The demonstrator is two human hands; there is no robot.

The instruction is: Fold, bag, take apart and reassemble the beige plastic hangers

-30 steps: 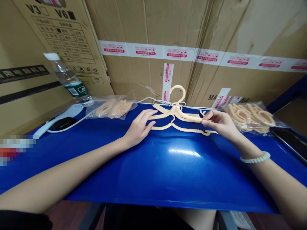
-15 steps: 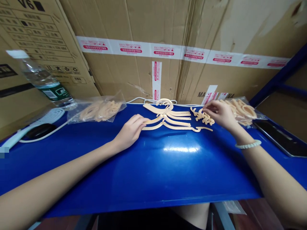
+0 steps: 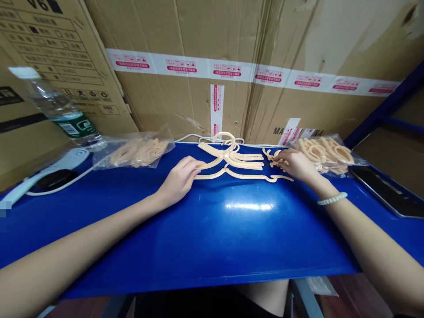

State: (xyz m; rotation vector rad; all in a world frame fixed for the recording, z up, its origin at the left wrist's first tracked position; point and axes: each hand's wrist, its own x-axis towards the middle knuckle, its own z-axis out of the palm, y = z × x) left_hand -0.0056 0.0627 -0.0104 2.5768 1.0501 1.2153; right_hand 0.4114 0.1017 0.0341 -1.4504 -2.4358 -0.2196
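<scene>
My left hand [image 3: 181, 179] pinches the left end of a beige plastic clothes hanger [image 3: 212, 164], whose curved hook points away from me. More beige hanger pieces lie beneath and behind it, partly overlapping. Closer to me lies another long hanger piece [image 3: 247, 176], with a small hook piece [image 3: 281, 178] at its right end. My right hand [image 3: 298, 164] reaches into a small pile of beige hook pieces [image 3: 270, 154]. Its fingers are drawn together on the pile, and what lies between the fingertips is hidden.
Clear bags of beige parts lie at left [image 3: 134, 152] and right [image 3: 326, 152]. A water bottle [image 3: 62, 112], a hairbrush [image 3: 66, 161] and a black oval object [image 3: 55, 180] stand or lie at left. A dark phone [image 3: 391, 190] lies at right. Cardboard boxes [image 3: 185, 35] back the blue table [image 3: 212, 247].
My right hand has moved left and down onto the pile of hook pieces. The hanger in my left hand has risen or shifted slightly away from the nearer piece.
</scene>
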